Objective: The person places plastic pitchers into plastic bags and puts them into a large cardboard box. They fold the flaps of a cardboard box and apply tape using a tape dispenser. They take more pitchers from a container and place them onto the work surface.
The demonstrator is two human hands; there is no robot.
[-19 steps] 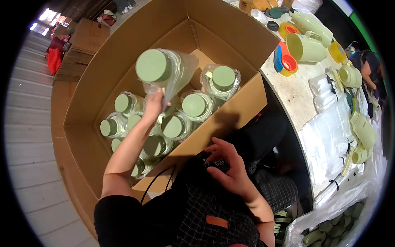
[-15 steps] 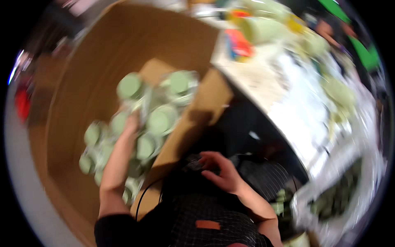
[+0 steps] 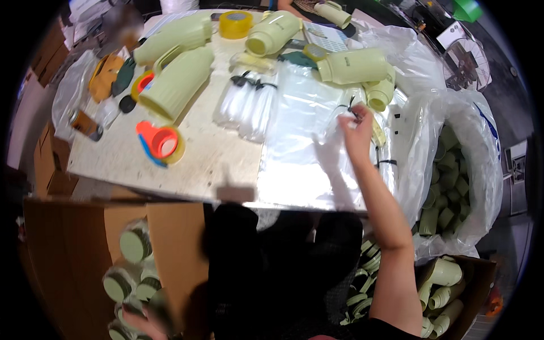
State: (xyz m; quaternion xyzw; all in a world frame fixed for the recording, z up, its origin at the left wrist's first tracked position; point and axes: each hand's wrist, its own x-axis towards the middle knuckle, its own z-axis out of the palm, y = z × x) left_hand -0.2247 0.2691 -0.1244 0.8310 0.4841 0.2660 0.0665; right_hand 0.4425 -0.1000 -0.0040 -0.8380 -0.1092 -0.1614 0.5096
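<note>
My right hand (image 3: 356, 129) reaches out over the white table (image 3: 215, 164) and pinches the top edge of a clear plastic bag (image 3: 309, 133) on a flat stack. Pale green bottles (image 3: 177, 84) lie on the table; one (image 3: 356, 64) is just beyond that hand. My left hand (image 3: 143, 322) is low in the brown cardboard box (image 3: 68, 255) at the lower left, among bagged bottles with green lids (image 3: 135, 245). It is blurred, so its grip is unclear.
On the table lie an orange tape dispenser (image 3: 161, 141), a yellow tape roll (image 3: 235, 24) and a bundle of small bags (image 3: 247, 105). At the right, a big clear sack (image 3: 453, 181) holds green parts. Below it, a box (image 3: 447, 283) holds pale green bottles.
The view has swung from the cardboard box up to the table. My right hand went from my lap to the plastic bags. My left hand dropped lower into the box.
</note>
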